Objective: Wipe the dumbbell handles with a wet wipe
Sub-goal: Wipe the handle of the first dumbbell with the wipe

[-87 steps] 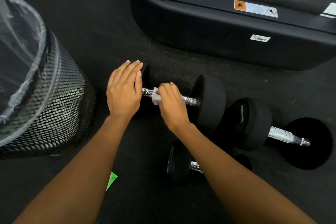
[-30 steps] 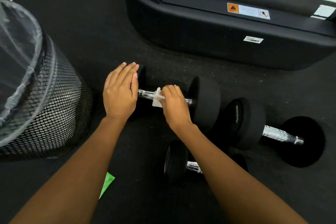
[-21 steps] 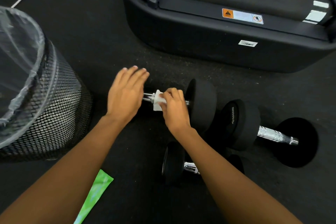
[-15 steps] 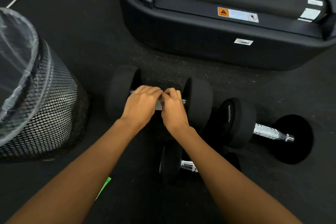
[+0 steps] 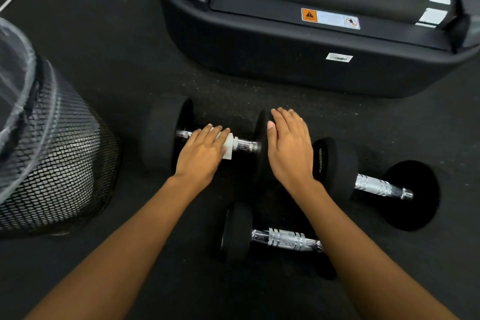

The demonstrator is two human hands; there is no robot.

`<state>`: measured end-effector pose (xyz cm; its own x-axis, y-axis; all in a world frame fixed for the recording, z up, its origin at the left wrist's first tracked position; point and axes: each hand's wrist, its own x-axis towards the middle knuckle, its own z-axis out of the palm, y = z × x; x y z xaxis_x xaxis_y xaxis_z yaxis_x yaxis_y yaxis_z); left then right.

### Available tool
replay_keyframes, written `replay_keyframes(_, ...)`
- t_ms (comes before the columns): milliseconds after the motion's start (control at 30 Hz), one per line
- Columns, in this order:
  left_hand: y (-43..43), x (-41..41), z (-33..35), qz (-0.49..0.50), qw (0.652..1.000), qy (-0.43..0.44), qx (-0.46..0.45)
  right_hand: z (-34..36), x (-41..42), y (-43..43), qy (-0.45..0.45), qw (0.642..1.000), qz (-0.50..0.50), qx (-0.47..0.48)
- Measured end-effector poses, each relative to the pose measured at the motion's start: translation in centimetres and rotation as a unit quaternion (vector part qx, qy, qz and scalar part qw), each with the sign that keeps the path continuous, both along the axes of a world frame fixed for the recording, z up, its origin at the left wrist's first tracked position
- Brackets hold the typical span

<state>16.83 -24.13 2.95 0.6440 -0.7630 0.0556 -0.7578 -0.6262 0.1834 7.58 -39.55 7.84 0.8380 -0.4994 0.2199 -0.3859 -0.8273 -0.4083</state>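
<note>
Now left hand [image 5: 201,157] presses white wipe [image 5: 228,147] on knurled chrome handle [image 5: 245,145].

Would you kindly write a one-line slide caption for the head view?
Left hand presses a wet wipe on a dumbbell handle while the right hand steadies its weight.

Three dumbbells are lying on the floor [image 5: 109,34]: the far dumbbell [image 5: 166,135] is sitting before the treadmill [image 5: 285,60], the right dumbbell [image 5: 379,187] beside it, the near dumbbell [image 5: 272,238] closest. The mesh bin [image 5: 57,158] is standing left.
</note>
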Motion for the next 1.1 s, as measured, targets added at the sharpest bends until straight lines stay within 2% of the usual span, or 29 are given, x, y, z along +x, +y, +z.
replay_keyframes(133,-0.1,0.6,-0.4,-0.023,0.999,0.013,-0.042,-1.3,0.1,0.6,-0.052,0.998,-0.027,0.031)
replay_keyframes(333,-0.5,0.4,-0.5,0.031,0.982,0.129,-0.133,-2.1,0.5,0.9,-0.103,0.993,-0.059,0.019)
replay_keyframes(467,-1.1,0.3,-0.6,0.013,0.980,0.142,-0.137,-2.3,0.5,0.8,-0.115,0.991,-0.063,0.012)
replay_keyframes(633,0.4,1.3,-0.8,-0.048,0.995,0.038,-0.075,-2.6,0.3,0.8,-0.124,0.990,-0.060,0.009)
replay_keyframes(933,-1.4,0.2,-0.7,-0.006,0.986,0.073,-0.147,-2.8,0.4,0.8,-0.125,0.990,-0.066,-0.001)
replay_keyframes(1100,-2.2,-0.3,-0.4,-0.045,0.992,0.063,-0.101,-2.8,0.4,0.8,-0.123,0.990,-0.062,-0.003)
